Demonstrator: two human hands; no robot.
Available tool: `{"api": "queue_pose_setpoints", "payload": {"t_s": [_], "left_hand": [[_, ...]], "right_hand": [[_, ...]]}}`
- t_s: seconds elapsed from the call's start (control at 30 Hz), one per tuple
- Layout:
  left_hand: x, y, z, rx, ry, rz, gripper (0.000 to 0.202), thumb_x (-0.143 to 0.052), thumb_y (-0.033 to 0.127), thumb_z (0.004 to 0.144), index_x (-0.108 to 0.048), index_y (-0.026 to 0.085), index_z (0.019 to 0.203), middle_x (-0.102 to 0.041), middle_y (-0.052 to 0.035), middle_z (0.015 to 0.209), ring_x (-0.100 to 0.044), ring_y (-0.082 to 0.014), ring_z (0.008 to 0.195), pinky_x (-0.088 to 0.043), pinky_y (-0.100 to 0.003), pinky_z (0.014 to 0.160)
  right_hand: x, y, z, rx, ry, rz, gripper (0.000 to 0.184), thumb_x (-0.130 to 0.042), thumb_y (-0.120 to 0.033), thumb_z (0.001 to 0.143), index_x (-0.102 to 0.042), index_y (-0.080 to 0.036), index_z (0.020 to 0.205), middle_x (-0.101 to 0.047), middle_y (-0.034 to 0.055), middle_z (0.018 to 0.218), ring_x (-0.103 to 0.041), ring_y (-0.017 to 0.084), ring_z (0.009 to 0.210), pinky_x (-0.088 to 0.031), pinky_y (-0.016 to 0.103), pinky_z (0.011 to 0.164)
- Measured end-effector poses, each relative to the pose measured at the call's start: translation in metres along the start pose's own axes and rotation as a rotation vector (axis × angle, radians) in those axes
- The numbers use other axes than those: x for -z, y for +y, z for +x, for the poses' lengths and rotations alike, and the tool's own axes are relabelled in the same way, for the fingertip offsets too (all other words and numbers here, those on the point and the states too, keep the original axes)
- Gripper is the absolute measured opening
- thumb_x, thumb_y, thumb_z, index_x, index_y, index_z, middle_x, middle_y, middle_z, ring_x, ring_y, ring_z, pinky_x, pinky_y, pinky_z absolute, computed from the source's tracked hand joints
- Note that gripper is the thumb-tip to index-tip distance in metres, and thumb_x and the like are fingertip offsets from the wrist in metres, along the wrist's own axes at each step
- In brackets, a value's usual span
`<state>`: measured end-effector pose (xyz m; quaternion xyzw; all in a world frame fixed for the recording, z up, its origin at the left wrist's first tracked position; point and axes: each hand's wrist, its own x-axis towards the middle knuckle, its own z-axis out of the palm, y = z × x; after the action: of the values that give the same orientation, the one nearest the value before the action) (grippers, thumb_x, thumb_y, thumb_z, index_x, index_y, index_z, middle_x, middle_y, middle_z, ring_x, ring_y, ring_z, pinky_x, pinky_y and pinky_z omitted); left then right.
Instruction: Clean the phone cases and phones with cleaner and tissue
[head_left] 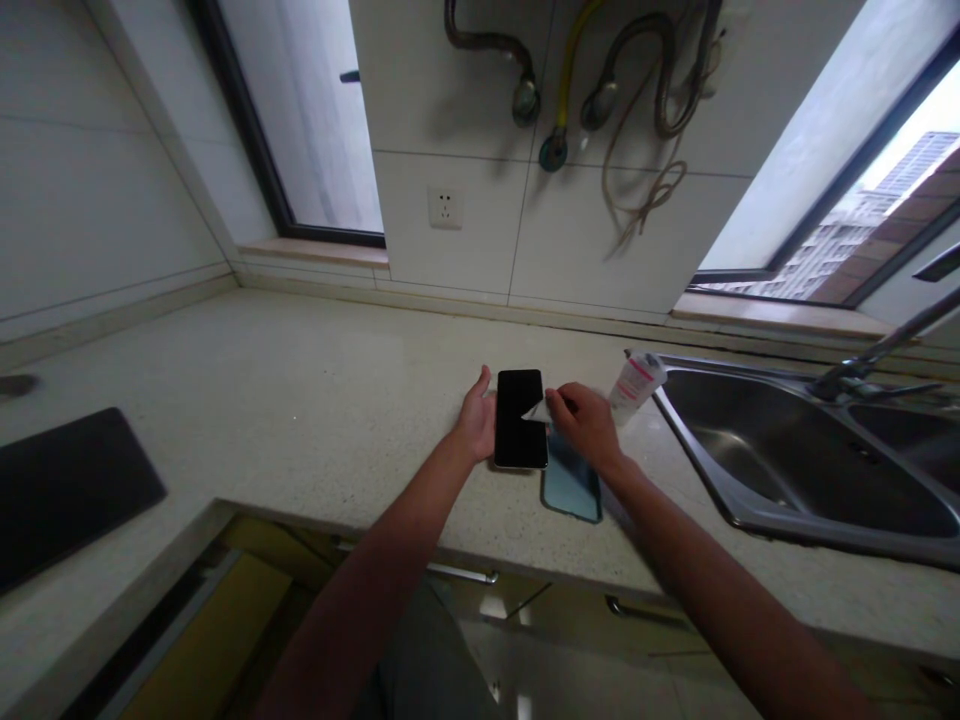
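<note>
A black smartphone [517, 440] with its screen up is just above the countertop in front of me. My left hand [476, 420] grips it by the left edge, the thumb pointing up beside it and the other fingers partly hidden. Between the pinched fingers of my right hand [589, 422] is a small white wipe [537, 411], whose tip lies over the right side of the screen. Under my right hand, partly covered by it, a blue-grey phone case [571, 485] rests on the counter.
A white plastic packet with pink print [636, 382] stands by the steel sink [720, 500] on the right. The pale counter [322, 400] extends left to a black hob panel [67, 490]. Hoses [487, 40] and a wall socket [445, 208] are on the tiled wall.
</note>
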<state>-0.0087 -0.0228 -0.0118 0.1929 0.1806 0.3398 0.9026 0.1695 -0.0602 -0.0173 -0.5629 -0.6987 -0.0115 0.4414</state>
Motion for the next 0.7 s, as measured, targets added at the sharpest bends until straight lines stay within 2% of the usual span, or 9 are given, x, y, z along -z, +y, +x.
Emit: {"api": "queue_pose_setpoints", "payload": {"t_s": [0.1,0.2,0.43,0.6,0.7], "left_hand": [[0.000,0.001,-0.001,0.034,-0.035,0.026,0.077,-0.026,0.069,0.092,-0.061,0.007,0.120,-0.072,-0.0210,0.097,-0.071,-0.0334,0.087,-0.053,-0.049,0.082],[0.001,0.001,0.000,0.061,-0.061,0.066,0.066,-0.033,0.061,0.094,-0.060,0.008,0.121,-0.073,-0.0204,0.095,-0.072,-0.0313,0.083,-0.054,-0.046,0.080],[0.005,-0.005,0.003,0.129,-0.049,0.211,0.050,-0.047,0.048,0.093,-0.059,0.008,0.122,-0.074,-0.0176,0.092,-0.073,-0.0277,0.074,-0.056,-0.039,0.072],[0.005,-0.009,0.001,0.154,-0.040,0.296,0.038,-0.061,0.042,0.087,-0.064,0.011,0.108,-0.074,-0.0127,0.086,-0.072,-0.0256,0.073,-0.056,-0.036,0.069],[0.004,-0.011,0.001,0.098,0.008,0.353,0.031,-0.070,0.037,0.080,-0.065,0.013,0.099,-0.072,-0.0102,0.080,-0.071,-0.0237,0.069,-0.054,-0.033,0.064]], "right_hand": [[-0.001,0.004,0.001,-0.143,0.002,0.055,0.040,-0.048,-0.047,0.092,-0.051,-0.021,0.062,-0.050,-0.0014,0.057,-0.045,0.014,0.055,-0.031,0.029,0.057],[0.000,0.005,0.004,-0.265,0.026,0.175,0.043,-0.050,-0.052,0.088,-0.048,-0.022,0.059,-0.047,-0.0027,0.054,-0.043,0.014,0.054,-0.031,0.028,0.054],[-0.002,-0.001,0.007,-0.647,-0.007,0.793,0.042,-0.070,-0.061,0.070,-0.054,-0.022,0.066,-0.048,-0.0055,0.053,-0.045,0.011,0.046,-0.034,0.024,0.042],[-0.006,-0.004,0.006,-0.715,-0.042,1.057,0.040,-0.079,-0.054,0.065,-0.056,-0.022,0.070,-0.050,-0.0057,0.056,-0.042,0.009,0.047,-0.039,0.022,0.040],[-0.008,-0.005,0.006,-0.741,-0.051,1.169,0.037,-0.080,-0.052,0.066,-0.058,-0.022,0.072,-0.057,-0.0016,0.062,-0.049,0.012,0.052,-0.045,0.024,0.041]]}}
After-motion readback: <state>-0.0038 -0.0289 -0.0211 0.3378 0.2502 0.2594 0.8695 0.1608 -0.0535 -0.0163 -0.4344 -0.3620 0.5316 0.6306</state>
